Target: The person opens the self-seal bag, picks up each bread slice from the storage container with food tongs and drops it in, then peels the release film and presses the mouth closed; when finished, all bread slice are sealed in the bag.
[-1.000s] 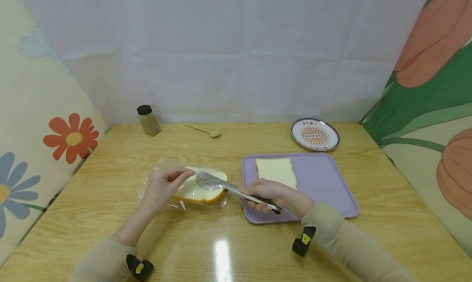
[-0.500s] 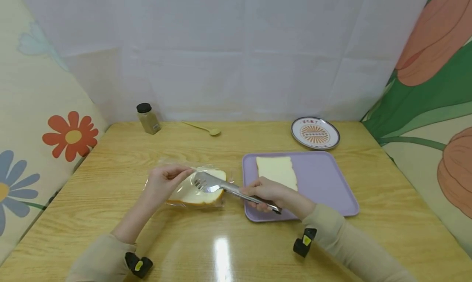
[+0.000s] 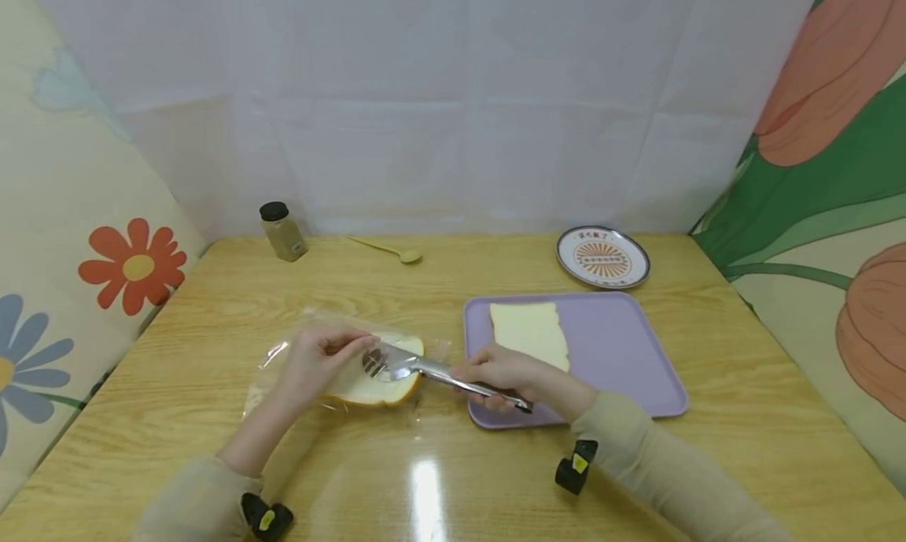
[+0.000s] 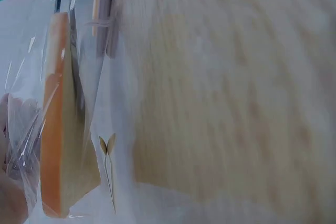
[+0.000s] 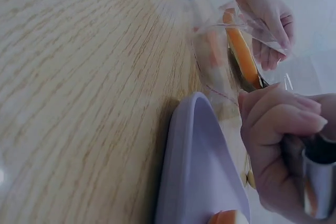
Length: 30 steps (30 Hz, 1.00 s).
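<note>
With thumb and fingers, my left hand (image 3: 318,361) pinches the edge of a clear plastic bag (image 3: 272,357). A white bread slice (image 3: 368,388) with an orange-brown crust lies inside it. My right hand (image 3: 506,373) grips metal tongs (image 3: 435,369) by their dark handles, and their slotted end reaches into the bag over the slice. In the right wrist view, one tong arm (image 5: 239,72) shows on the table side of the slice (image 5: 240,45). The left wrist view shows the slice (image 4: 55,119) edge-on, with the tongs (image 4: 76,72) along its face.
A purple tray (image 3: 630,361) beneath my right forearm bears another bread slice (image 3: 527,329) on its left half. Behind it stands a patterned plate (image 3: 603,257). A black-lidded jar (image 3: 283,234) and a yellow spoon (image 3: 389,249) are at the table's back left.
The slice and tongs have shifted a little left and toward me. The bag's film has spread further left around my left hand, which still pinches it.
</note>
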{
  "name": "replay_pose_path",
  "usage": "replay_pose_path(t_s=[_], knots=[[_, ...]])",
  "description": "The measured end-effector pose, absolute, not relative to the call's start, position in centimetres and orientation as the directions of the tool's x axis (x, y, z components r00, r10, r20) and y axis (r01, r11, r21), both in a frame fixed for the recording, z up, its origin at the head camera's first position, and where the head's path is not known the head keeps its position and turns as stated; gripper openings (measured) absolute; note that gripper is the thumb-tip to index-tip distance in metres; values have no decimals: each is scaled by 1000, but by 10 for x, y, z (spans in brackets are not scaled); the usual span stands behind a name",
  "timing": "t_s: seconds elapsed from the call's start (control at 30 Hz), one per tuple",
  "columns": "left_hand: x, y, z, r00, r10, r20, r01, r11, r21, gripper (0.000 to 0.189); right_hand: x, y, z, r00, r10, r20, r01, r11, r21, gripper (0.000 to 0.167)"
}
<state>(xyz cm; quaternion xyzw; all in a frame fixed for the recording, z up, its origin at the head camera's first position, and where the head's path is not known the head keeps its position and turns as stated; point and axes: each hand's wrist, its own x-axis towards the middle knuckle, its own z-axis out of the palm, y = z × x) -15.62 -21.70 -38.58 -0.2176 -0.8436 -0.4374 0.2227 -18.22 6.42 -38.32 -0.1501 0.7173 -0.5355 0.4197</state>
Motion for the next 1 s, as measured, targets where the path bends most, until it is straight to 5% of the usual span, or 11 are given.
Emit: replay_pose_path(t_s=[0.4, 0.73, 1.0], knots=[[-154, -225, -377, -814, 112, 569, 520, 576, 631, 9, -179, 59, -380, -691, -602, -401, 24, 534, -845, 41], [-154, -224, -383, -825, 132, 550, 531, 518, 671, 9, -184, 61, -381, -564, -670, -483, 341, 344, -875, 38], [-154, -219, -384, -817, 150, 557, 529, 580, 620, 5, -176, 50, -385, -642, -619, -452, 172, 458, -872, 33]])
